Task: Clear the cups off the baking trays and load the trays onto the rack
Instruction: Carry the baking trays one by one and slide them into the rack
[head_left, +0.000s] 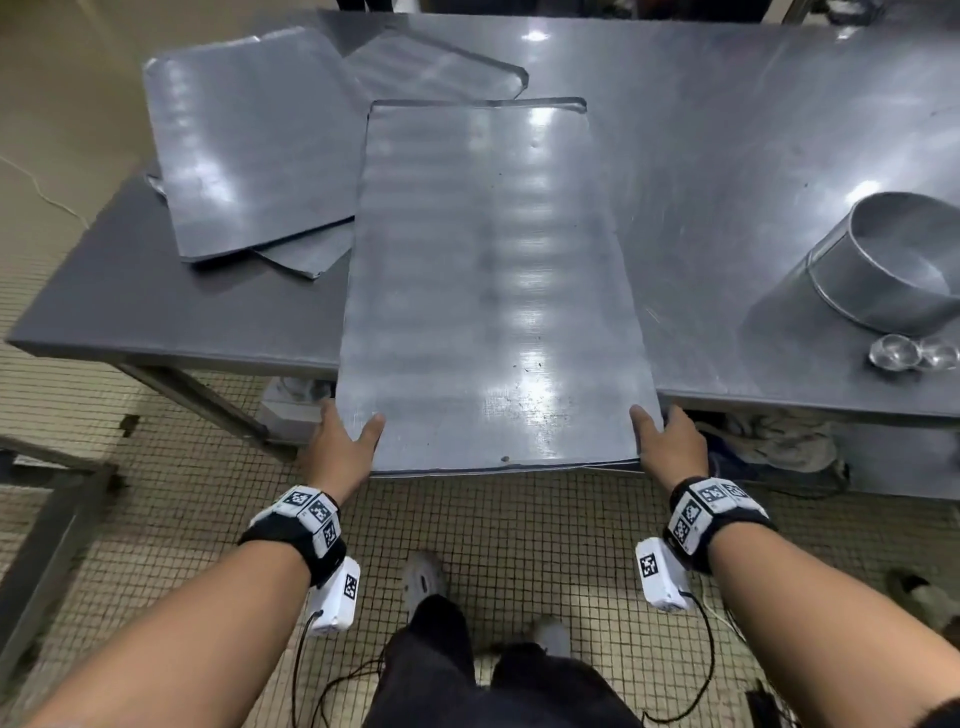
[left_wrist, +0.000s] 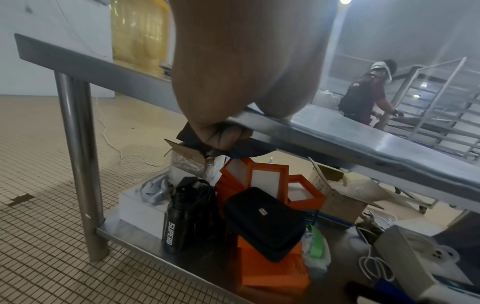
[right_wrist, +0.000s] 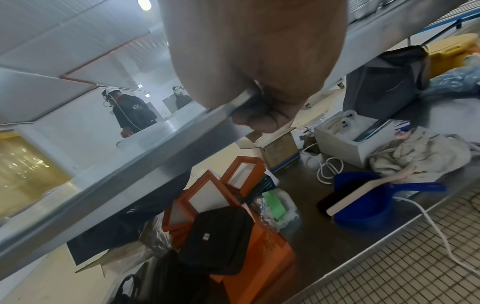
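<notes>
A long, bare metal baking tray (head_left: 488, 291) lies lengthwise on the steel table (head_left: 727, 156), its near end overhanging the front edge. My left hand (head_left: 345, 436) grips the near left corner, thumb on top and fingers (left_wrist: 226, 136) curled underneath. My right hand (head_left: 667, 441) grips the near right corner the same way, with fingers (right_wrist: 262, 120) under the tray edge (right_wrist: 155, 156). More bare trays (head_left: 249, 140) lie overlapped at the table's far left. Two small shiny cups (head_left: 894, 352) sit on the table at the right.
A large round metal tin (head_left: 904, 260) lies tilted at the table's right. The shelf under the table holds a black bottle (left_wrist: 179, 222), orange boxes (left_wrist: 272, 271), a black case (left_wrist: 262, 222) and a blue scoop (right_wrist: 363, 203). A tray rack (left_wrist: 436, 102) stands across the room near another person (left_wrist: 363, 96).
</notes>
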